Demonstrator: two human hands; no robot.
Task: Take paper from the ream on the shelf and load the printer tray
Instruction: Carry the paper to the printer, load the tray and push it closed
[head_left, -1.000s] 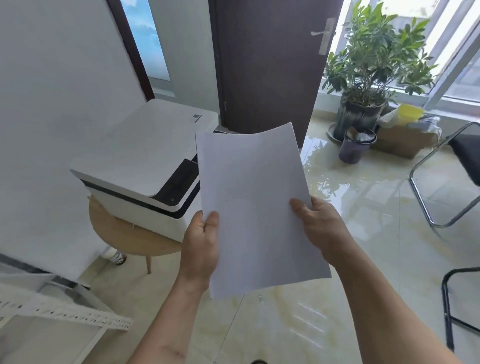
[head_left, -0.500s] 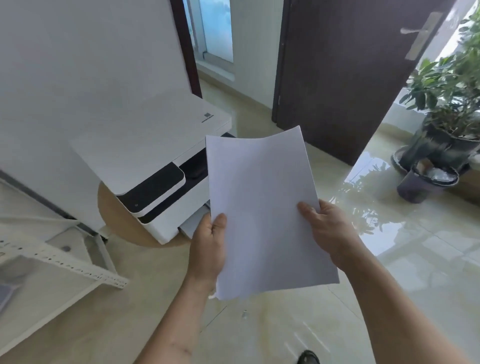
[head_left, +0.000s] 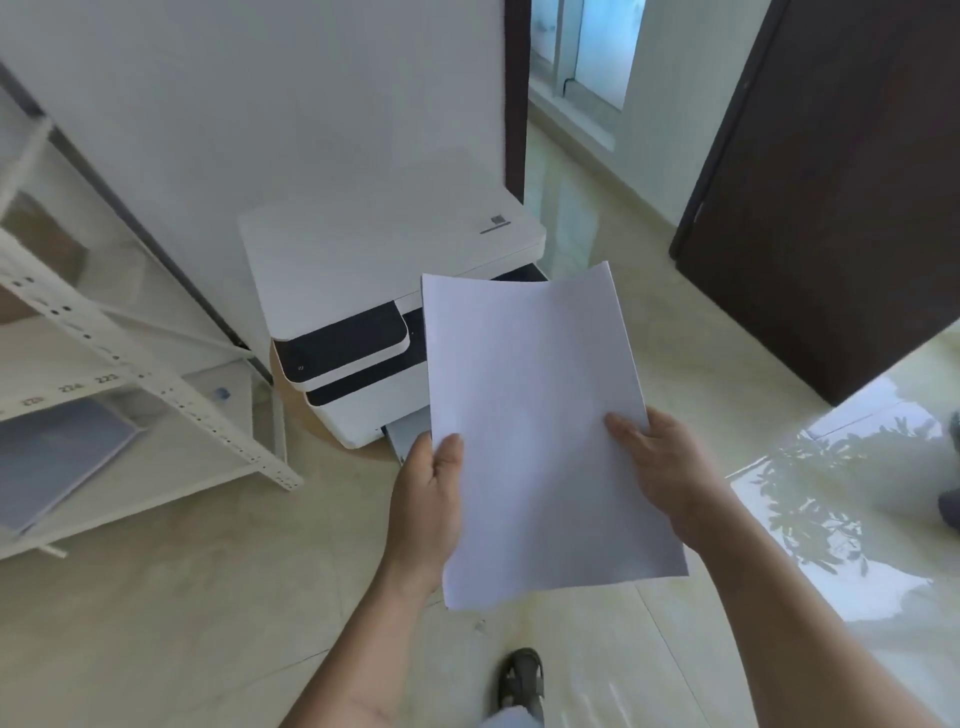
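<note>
A thin stack of white paper (head_left: 535, 415) is held upright in front of me, its top edge slightly curled. My left hand (head_left: 431, 499) grips its left edge and my right hand (head_left: 660, 467) grips its right edge. Behind the paper a white printer (head_left: 374, 270) with a black control panel sits on a low round wooden stool (head_left: 291, 400). A grey tray (head_left: 408, 434) sticks out of the printer's lower front, partly hidden by the paper and my left hand. A pale ream-like flat pack (head_left: 52, 457) lies on the lower shelf at the left.
A white metal shelf rack (head_left: 171, 395) stands at the left. A dark brown door (head_left: 841, 197) is at the right and a white wall panel (head_left: 260, 104) behind the printer. My sandalled foot (head_left: 519, 680) is on the glossy tiled floor below the paper.
The view has swung left and down toward the printer. The shelf rack has come further into view, the plant has left it. Both hands keep the same grip on the paper.
</note>
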